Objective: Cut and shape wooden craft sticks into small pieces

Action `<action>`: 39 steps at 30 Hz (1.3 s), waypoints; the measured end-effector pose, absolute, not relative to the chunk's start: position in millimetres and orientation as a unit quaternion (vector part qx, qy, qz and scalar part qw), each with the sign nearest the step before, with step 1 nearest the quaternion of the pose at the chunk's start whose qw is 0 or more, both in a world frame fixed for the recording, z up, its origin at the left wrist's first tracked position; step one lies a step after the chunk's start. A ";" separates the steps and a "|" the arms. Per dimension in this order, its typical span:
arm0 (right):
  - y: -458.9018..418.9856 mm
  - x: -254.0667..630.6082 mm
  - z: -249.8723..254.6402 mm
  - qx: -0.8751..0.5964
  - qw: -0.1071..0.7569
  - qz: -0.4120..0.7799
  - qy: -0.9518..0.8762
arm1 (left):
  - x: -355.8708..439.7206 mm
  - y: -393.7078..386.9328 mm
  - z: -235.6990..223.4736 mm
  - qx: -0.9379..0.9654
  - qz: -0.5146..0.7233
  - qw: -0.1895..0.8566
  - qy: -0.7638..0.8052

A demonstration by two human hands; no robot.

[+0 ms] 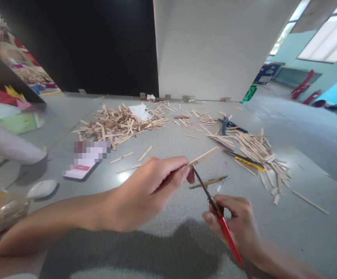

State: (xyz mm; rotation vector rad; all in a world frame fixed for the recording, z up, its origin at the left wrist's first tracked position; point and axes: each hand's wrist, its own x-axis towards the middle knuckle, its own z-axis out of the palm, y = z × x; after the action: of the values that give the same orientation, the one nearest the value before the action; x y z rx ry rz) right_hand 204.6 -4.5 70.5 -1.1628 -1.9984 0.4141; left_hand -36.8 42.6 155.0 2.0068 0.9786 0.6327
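Over the tabletop [287,232], the left hand [147,190], mid-frame, and right hand [238,224], lower right, each have the grip clamped: the right on a tool [228,236], the left on a stick [205,156] right of centre, at the tool's tip.

A white mouse [42,189] lay near a phone [87,161] on the bench [308,228]; a black panel [104,46] and a pale panel [211,50] stood behind, with windows [328,37] beyond.
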 end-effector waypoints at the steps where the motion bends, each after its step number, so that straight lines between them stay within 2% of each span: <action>1: -4.8 204.6 70.2 -0.455 0.388 0.164 -0.784 | -36.7 42.9 154.8 0.795 0.249 0.398 0.386; 9: -3.6 202.6 68.7 -0.456 0.405 0.183 -0.771 | -35.1 44.0 155.2 0.797 0.258 0.386 0.387; 16: -8.9 206.0 60.5 -0.452 0.389 0.328 -0.733 | -31.2 44.3 150.2 0.771 0.247 0.448 0.380; 20: -17.0 207.5 50.2 -0.433 0.396 0.410 -0.698 | -22.3 44.3 141.8 0.784 0.220 0.446 0.372; 25: -23.4 204.5 50.9 -0.422 0.424 0.384 -0.703 | -15.4 42.6 131.9 0.813 0.226 0.442 0.305; 31: -20.9 197.6 60.5 -0.425 0.385 0.445 -0.688 | -13.3 41.2 125.9 0.812 0.217 0.449 0.303; 39: -20.3 204.3 43.4 -0.437 0.355 0.487 -0.668 | -12.7 41.4 117.0 0.839 0.230 0.392 0.298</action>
State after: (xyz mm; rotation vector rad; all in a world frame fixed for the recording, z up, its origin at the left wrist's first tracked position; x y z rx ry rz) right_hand 204.3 -20.3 43.4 -1.1286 -1.7259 1.2580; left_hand -12.7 41.4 117.0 2.1307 0.7575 0.5833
